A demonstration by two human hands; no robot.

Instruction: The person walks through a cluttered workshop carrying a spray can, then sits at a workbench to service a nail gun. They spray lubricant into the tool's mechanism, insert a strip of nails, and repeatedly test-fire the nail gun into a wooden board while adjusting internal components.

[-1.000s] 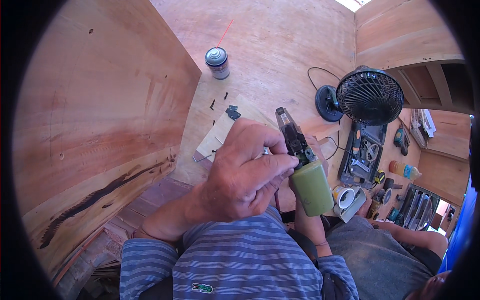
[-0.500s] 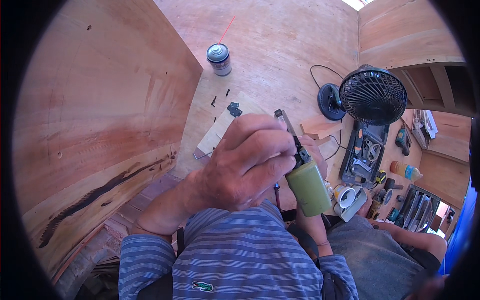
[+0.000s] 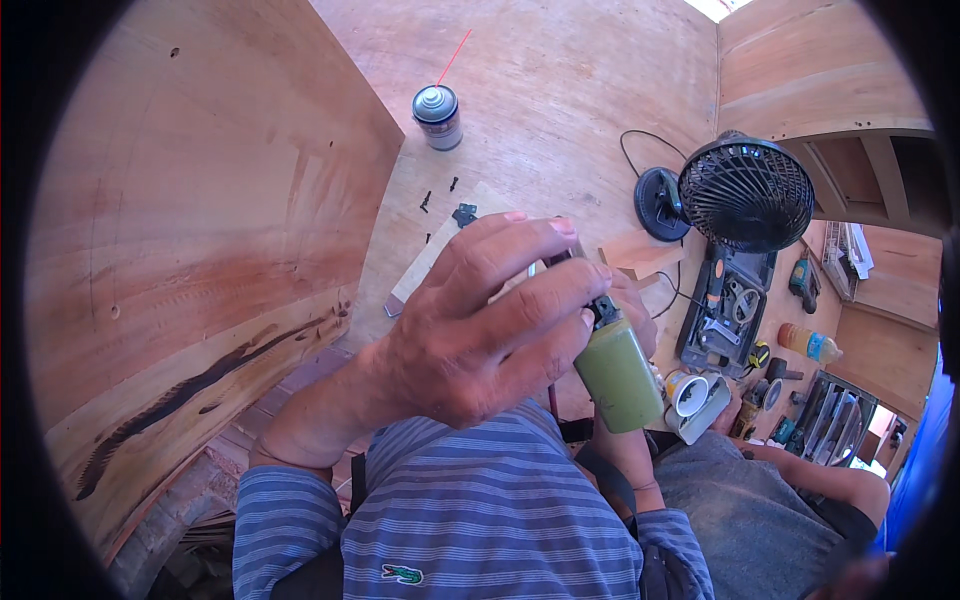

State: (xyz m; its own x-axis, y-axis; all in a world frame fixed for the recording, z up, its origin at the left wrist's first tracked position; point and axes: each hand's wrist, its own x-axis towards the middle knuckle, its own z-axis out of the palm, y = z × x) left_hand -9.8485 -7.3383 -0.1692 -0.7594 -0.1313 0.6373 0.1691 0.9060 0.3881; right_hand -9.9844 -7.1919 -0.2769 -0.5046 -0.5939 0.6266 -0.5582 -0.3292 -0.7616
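One green device (image 3: 620,380) sits beside the left hand (image 3: 482,322), which curls over its black end (image 3: 604,311), pinch hidden; the right hand (image 3: 631,303) apparently holds it from behind. Adjustment seems underway; the next move needs steadiness.

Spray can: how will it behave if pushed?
The spray can, upright and taller than wide, would probably tip under a high push. Its round body suggests it could roll once down. The thin red straw looks likely to flex.

green-bodied device (image 3: 620,382), upper part hidden behind left hand (image 3: 475,335); right hand (image 3: 636,301), largely hidden by both; grey shirt (image 3: 745,505), cut off below.
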